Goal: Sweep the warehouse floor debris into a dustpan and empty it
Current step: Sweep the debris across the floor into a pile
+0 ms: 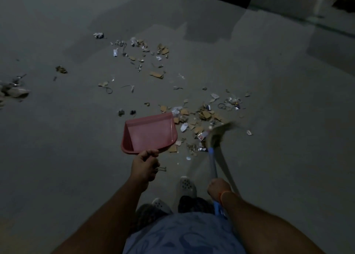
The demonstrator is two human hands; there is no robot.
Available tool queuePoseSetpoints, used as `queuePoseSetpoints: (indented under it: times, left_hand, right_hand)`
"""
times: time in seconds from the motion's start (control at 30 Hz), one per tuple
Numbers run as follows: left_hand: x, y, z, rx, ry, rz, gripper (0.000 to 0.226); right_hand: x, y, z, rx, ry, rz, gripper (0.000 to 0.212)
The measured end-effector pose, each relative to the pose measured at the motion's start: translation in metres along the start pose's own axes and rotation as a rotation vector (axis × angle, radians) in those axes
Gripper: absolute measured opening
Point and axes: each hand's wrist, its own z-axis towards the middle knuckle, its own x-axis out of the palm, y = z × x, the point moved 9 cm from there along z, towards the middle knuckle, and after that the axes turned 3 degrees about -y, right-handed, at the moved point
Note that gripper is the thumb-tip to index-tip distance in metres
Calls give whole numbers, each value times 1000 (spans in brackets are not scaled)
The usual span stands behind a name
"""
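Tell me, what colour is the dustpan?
Pink. The dustpan, held by the left hand, shows clearly in the head view.

No readable text, labels or numbers; frame dim, debris scraps blurred.

Pink scoop-shaped dustpan: smooth plastic, slight sheen
Grey floor: matt, concrete-like
Scattered brown and white debris: torn cardboard, crumpled paper, shiny wrappers

Dustpan on floor left of broom, debris between and beyond them, shoes behind
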Motion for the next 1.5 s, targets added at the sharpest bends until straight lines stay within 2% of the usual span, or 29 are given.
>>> queuePoseSetpoints:
  times: [0.2, 0.4, 0.5, 0.6, 0.7, 0.83, 1.03, 1.17, 1.27, 1.37, 1.43, 1.5]
  left_hand:
    - [-35, -11, 7, 11, -36, -37, 18]
    - [-121, -44, 28, 40, -128, -56, 19]
    - [-165, -61, 41, 48, -143, -40, 21]
    - [-197, -70, 52, 40, -137, -1, 23]
    - [-207, -70, 62, 14, -83, 36, 23]
    - [-189, -67, 69, -10, 58, 82, 23]
    - [-148, -54, 61, -3, 225, 154, 25]
    - [-133, -46, 48, 18, 272, 172, 24]
    - [-128, -37, 35, 24, 273, 182, 24]
    - [-131, -24, 15, 30, 271, 185, 24]
    - [-136, -13, 2, 29, 276, 192, 23]
    - [-143, 0, -9, 28, 270, 172, 23]
  right_hand:
    - [-7, 83, 1, -151, 38, -57, 24]
    - [23, 201, 3, -350, 127, -192, 23]
    - [36, 247, -11, -379, 151, -73, 14]
    - [50, 265, -26, -374, 96, 77, 22]
    - [68, 265, -46, -410, 32, 158, 30]
    - [81, 244, -64, -399, -54, 210, 31]
    - [89, 178, -85, -165, -237, 415, 39]
    - [104, 119, -96, 57, -262, 544, 31]
    - [106, 83, -106, 154, -345, 519, 28]
    - [114, 67, -117, 214, -295, 426, 15]
    - [126, 61, -118, 233, -232, 310, 30]
    - [137, 65, -120, 171, -158, 182, 35]
